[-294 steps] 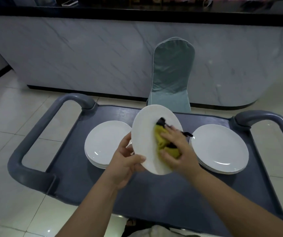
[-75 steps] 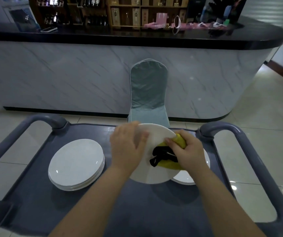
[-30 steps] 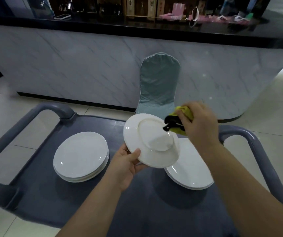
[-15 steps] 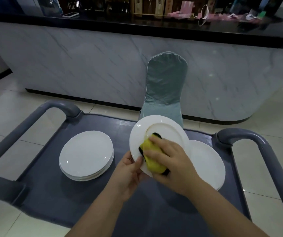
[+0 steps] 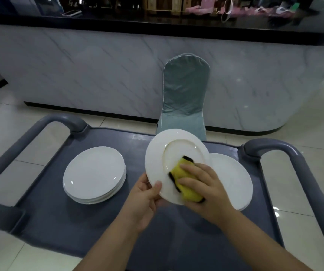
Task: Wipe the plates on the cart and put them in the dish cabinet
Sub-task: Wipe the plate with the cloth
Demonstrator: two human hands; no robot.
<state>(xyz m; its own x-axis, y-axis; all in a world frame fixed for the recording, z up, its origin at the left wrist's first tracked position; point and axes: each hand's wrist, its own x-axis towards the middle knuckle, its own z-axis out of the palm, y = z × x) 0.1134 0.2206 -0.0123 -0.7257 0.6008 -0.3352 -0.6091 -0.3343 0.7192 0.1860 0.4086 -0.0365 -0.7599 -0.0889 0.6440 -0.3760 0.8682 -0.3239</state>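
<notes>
- Head view, hands: the left hand (image 5: 145, 194) pinches the rim of a white plate (image 5: 157, 153) at the plate's seven o'clock edge, thumb on the near face and fingers behind. The plate is lifted and tilted above the cart (image 5: 98, 222), with its foot ring towards the camera.
- Head view, wiping: the right hand (image 5: 202, 184) is curled over a yellow cloth (image 5: 186, 180) and presses it against the plate's five o'clock part.
- Head view, cart: a left stack (image 5: 94, 173) of white plates sits at the tray's nine o'clock. A right stack (image 5: 233, 177) sits at three o'clock, partly behind the held plate.
- Head view, surroundings: a covered chair (image 5: 184, 94) stands at twelve o'clock beyond the cart, against a marble counter (image 5: 78, 65).
- Progress, as a judgement: this is the wiping stage on one plate's underside. Which stack is already wiped cannot be told. No dish cabinet is in view, so putting the plates away looks wholly ahead.
</notes>
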